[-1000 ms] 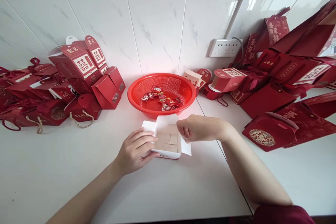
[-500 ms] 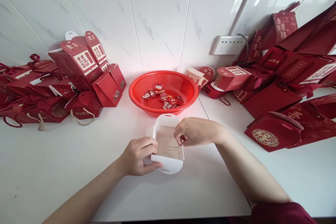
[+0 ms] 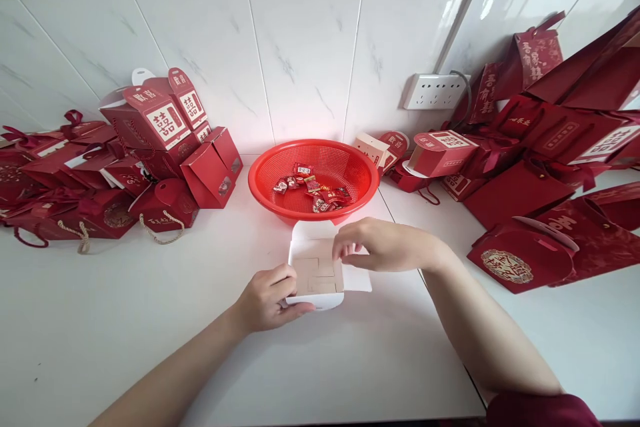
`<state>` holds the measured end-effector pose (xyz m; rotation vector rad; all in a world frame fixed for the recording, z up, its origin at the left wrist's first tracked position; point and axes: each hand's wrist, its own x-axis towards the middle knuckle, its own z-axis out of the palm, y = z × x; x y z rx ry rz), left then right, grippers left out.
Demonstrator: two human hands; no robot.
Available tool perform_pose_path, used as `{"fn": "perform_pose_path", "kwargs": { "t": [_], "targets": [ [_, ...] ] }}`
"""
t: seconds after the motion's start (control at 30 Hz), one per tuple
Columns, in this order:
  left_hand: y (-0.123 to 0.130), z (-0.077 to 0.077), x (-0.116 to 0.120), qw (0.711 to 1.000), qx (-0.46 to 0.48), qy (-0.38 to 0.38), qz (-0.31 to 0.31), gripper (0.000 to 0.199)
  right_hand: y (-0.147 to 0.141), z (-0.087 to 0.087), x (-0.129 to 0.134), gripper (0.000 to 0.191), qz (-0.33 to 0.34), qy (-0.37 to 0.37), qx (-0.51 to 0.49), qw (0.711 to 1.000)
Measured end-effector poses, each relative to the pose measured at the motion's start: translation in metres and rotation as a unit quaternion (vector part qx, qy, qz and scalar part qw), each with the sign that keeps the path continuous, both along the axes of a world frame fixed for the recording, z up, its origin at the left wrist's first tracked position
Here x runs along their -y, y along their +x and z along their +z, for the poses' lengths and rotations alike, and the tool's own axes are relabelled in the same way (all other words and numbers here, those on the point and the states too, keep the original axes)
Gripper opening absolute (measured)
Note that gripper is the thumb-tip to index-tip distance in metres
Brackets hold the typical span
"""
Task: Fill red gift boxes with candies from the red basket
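An unlidded cardboard gift box (image 3: 314,273) with a white inside stands on the counter in front of me, interlocking bottom tabs showing in its floor. My left hand (image 3: 267,297) is shut on the box's left near corner, fingers over the wall and thumb along the front. Over the box's right wall hovers my right hand (image 3: 383,247), loosely bent, thumb and fingers apart with nothing seen between them; whether a fingertip touches the wall I cannot tell. A white side flap (image 3: 358,279) sticks outward on the right, below that hand.
Behind the box sits a red perforated basket (image 3: 260,180) with several wrapped candies (image 3: 327,197). Red gift boxes (image 3: 165,127) are stacked at left, and more red boxes and bags (image 3: 520,180) crowd the right. A power strip (image 3: 434,92) is against the tiled wall (image 3: 305,47).
The right side flap now points outward from the box. My right hand has lifted slightly and its fingers have loosened from the right wall. The left hand keeps its hold.
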<state>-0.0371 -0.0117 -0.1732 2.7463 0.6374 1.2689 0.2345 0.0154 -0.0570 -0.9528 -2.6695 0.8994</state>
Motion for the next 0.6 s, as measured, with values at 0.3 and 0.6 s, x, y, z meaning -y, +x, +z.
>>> {"fn": "perform_pose_path", "kwargs": {
  "t": [0.3,0.6],
  "targets": [
    [0.004,0.013,0.025,0.986,-0.042,0.157,-0.025,0.037,-0.05,-0.028,0.028,0.016,-0.112,0.221,0.152,0.957],
    [-0.004,0.008,0.008,0.988,-0.049,0.146,0.004,0.043,-0.062,-0.026,-0.003,0.025,-0.052,0.206,0.211,0.954]
  ]
}}
